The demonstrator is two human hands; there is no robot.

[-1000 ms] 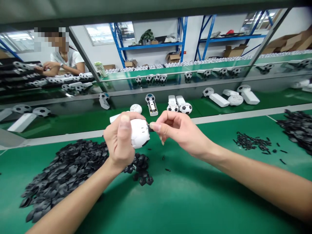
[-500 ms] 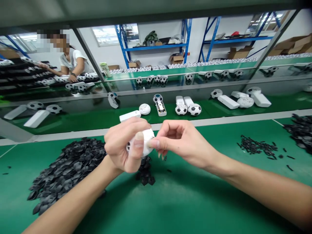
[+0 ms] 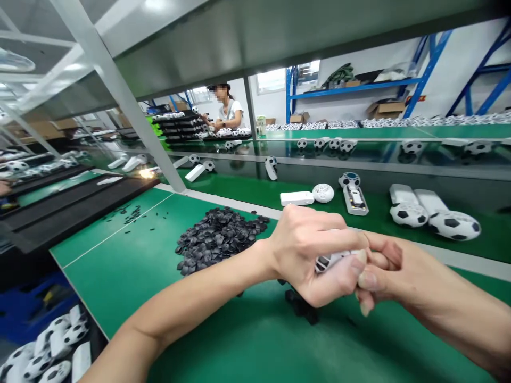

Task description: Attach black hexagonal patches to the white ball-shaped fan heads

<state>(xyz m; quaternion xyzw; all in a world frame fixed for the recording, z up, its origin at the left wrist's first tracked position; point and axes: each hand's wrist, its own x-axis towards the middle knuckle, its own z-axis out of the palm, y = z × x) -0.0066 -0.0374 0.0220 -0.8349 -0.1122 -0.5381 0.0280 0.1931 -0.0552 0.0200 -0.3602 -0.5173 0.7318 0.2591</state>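
My left hand point(image 3: 315, 255) is wrapped round a white soccer-ball-patterned casing point(image 3: 333, 259), most of it hidden by the fingers. My right hand point(image 3: 385, 266) is closed against the casing's right side, thumb and fingers pinched together. Whatever sits in that pinch is hidden. Below both hands lies a small cluster of black plastic pieces point(image 3: 301, 306) on the green worktop point(image 3: 223, 335). To the left is a bigger heap of the same black pieces point(image 3: 221, 236).
White handled units with soccer-ball heads point(image 3: 455, 223) lie along the green conveyor point(image 3: 247, 197) ahead. Loose small black parts point(image 3: 133, 214) are scattered at the left. More finished-looking units point(image 3: 51, 346) fill the lower left corner. A metal post point(image 3: 131, 106) rises there; a co-worker point(image 3: 229, 111) sits beyond.
The view has swung to the left, bringing the worktop's left end and the lower-left units into sight. Both hands keep to the casing, the left hand now covering more of it.
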